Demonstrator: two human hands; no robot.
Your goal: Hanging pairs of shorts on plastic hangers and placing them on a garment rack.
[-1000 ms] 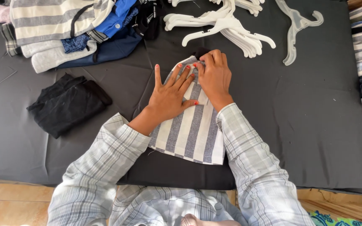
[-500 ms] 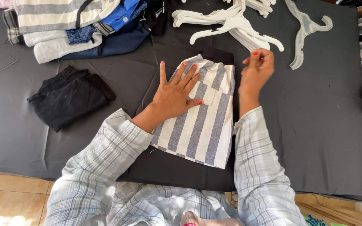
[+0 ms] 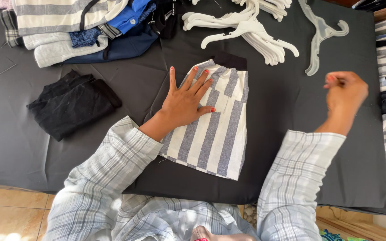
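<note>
Two hands show; the left hand lies flat with fingers spread, pressing the far left part of the striped shorts, which lie folded at the middle of the dark surface; the right hand hangs blurred above the surface to the right, fingers curled in, touching nothing; white hangers lie far, a black garment left.

The left hand lies flat, palm down, fingers spread and pointing to the far side, its forearm slanting in from the near left. The right hand hovers raised at the right, fingers curled loosely, blurred.
</note>
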